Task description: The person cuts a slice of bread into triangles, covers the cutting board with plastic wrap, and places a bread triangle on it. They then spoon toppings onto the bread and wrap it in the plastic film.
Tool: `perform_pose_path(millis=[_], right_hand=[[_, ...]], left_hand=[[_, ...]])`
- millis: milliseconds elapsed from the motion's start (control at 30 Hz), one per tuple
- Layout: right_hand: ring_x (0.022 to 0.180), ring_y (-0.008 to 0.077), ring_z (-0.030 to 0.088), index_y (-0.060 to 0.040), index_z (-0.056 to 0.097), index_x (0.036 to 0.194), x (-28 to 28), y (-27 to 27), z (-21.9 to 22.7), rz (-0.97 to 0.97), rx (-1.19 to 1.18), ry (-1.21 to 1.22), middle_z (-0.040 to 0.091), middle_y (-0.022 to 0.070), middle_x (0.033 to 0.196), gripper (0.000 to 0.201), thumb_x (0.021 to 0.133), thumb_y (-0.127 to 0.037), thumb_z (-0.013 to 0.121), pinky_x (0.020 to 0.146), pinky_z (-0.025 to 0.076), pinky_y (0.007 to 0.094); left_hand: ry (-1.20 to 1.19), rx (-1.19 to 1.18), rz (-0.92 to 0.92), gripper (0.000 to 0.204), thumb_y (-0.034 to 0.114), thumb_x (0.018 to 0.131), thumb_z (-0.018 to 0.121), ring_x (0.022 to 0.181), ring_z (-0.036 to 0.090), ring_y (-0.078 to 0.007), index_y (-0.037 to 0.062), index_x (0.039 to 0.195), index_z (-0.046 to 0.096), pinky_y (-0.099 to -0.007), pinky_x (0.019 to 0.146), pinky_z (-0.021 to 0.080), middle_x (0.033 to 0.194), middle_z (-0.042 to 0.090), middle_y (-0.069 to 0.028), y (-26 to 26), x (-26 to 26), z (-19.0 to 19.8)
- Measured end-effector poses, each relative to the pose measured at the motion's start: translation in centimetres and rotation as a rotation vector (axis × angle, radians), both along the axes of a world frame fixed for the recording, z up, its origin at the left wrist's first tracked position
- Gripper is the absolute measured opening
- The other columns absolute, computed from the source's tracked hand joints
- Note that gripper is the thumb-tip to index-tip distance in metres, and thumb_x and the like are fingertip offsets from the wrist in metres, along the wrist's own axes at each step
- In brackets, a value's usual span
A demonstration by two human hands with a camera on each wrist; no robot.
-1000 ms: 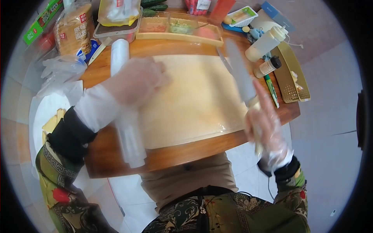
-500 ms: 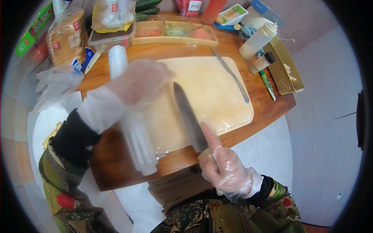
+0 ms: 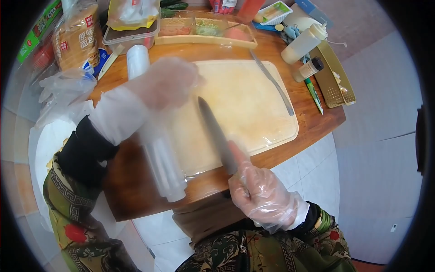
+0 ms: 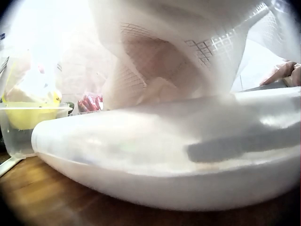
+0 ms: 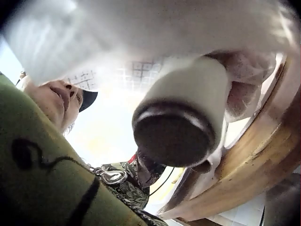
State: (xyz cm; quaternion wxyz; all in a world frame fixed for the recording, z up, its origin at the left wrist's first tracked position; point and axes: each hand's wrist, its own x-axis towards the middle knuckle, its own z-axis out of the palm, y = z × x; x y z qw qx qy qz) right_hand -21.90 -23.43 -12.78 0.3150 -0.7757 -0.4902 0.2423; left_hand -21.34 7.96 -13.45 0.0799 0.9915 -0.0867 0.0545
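My gloved right hand (image 3: 265, 195) grips a kitchen knife (image 3: 214, 129) near the board's front edge, index finger extended along the blade. The blade lies over the left part of a pale cutting board (image 3: 240, 97). In the right wrist view the knife's white handle (image 5: 190, 89) has a dark end. My gloved left hand (image 3: 167, 84) is blurred above a clear plastic roll (image 3: 164, 167), at the board's left edge; its finger pose is unclear. The roll (image 4: 141, 150) stretches below that hand in the left wrist view. A slim metal knife (image 3: 274, 86) rests on the board's right side.
Behind the board is a divided food tray (image 3: 206, 41), with a lidded container (image 3: 129, 37) and bagged bread (image 3: 77, 41) to its left. A squeeze bottle (image 3: 302, 44), a seasoning bottle (image 3: 308, 69) and a gold basket (image 3: 333, 77) stand at the right.
The right hand has brought the kitchen knife leftward from the board's right side to its left part and front edge. The left hand stays near the roll, blurred.
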Motion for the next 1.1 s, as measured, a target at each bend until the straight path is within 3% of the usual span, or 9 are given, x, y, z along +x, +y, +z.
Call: perform_pose_path(millis=[267, 367, 467, 567, 1000, 1067, 1100], right_hand=[[0.062, 0.0097, 0.041, -0.0009, 0.016, 0.16, -0.3, 0.8, -0.7, 0.026, 0.061, -0.012, 0.044, -0.002, 0.068, 0.058, 0.111, -0.024, 0.037, 0.062, 0.039, 0.0224], [0.061, 0.013, 0.042, -0.0002, 0.017, 0.159, -0.4, 1.1, -0.3, -0.004, 0.061, 0.117, 0.045, 0.0003, 0.068, 0.057, 0.111, -0.025, 0.036, 0.062, 0.04, 0.0254], [0.06, 0.0166, 0.043, 0.0011, 0.018, 0.158, -0.5, 1.5, -0.3, 0.025, 0.06, -0.083, 0.046, 0.0023, 0.067, 0.058, 0.111, -0.026, 0.037, 0.062, 0.041, 0.028], [0.058, 0.0196, 0.044, 0.0019, 0.018, 0.158, -0.6, 1.8, -0.3, 0.029, 0.081, -0.002, 0.046, 0.0036, 0.066, 0.057, 0.11, -0.023, 0.039, 0.061, 0.041, 0.0294], [0.056, 0.0276, 0.047, 0.0056, 0.024, 0.156, -1.0, 2.1, -0.5, -0.041, 0.023, -0.075, 0.047, 0.0095, 0.067, 0.056, 0.107, -0.014, 0.042, 0.059, 0.041, 0.0355], [0.056, 0.0288, 0.047, 0.0069, 0.024, 0.155, -0.8, 2.2, -0.9, -0.045, 0.051, -0.051, 0.047, 0.0111, 0.068, 0.056, 0.106, -0.013, 0.043, 0.058, 0.041, 0.0366], [0.057, 0.0298, 0.048, 0.0086, 0.024, 0.154, -0.5, 2.4, -1.4, 0.017, 0.146, -0.202, 0.047, 0.0127, 0.069, 0.058, 0.103, -0.008, 0.046, 0.059, 0.042, 0.038]], left_hand=[[0.004, 0.009, -0.019, 0.039, 0.002, 0.076, 0.06, 0.105, 0.064, -0.0341, 0.0049, 0.113, 0.072, -0.0413, 0.09, 0.051, 0.108, 0.069, -0.0148, 0.2, 0.4, 0.3], [-0.02, -0.005, -0.031, 0.038, 0.002, 0.076, 0.059, 0.103, 0.064, -0.0352, 0.0034, 0.112, 0.072, -0.0421, 0.089, 0.051, 0.107, 0.069, -0.0155, 0.2, 0.2, 0.5], [-0.059, -0.046, -0.031, 0.039, 0.001, 0.076, 0.058, 0.102, 0.064, -0.0355, 0.0023, 0.112, 0.072, -0.0424, 0.089, 0.051, 0.107, 0.069, -0.0161, 0.6, 0.2, -0.3], [-0.077, 0.002, -0.053, 0.039, 0.0, 0.077, 0.057, 0.103, 0.064, -0.0349, 0.0026, 0.112, 0.072, -0.0423, 0.089, 0.051, 0.108, 0.069, -0.016, 0.7, 0.0, -0.3], [-0.039, -0.047, -0.009, 0.038, 0.002, 0.076, 0.06, 0.103, 0.065, -0.0325, 0.0046, 0.112, 0.073, -0.0399, 0.091, 0.051, 0.109, 0.069, -0.0139, 0.1, 0.0, 0.4], [-0.134, 0.029, -0.086, 0.039, 0.003, 0.076, 0.06, 0.103, 0.065, -0.0323, 0.0054, 0.113, 0.073, -0.0392, 0.091, 0.051, 0.108, 0.069, -0.013, 0.6, 0.1, -0.5], [-0.131, 0.026, -0.09, 0.039, 0.003, 0.076, 0.06, 0.103, 0.065, -0.0323, 0.0054, 0.113, 0.073, -0.0392, 0.091, 0.051, 0.108, 0.069, -0.013, 0.8, 0.3, -0.6]])
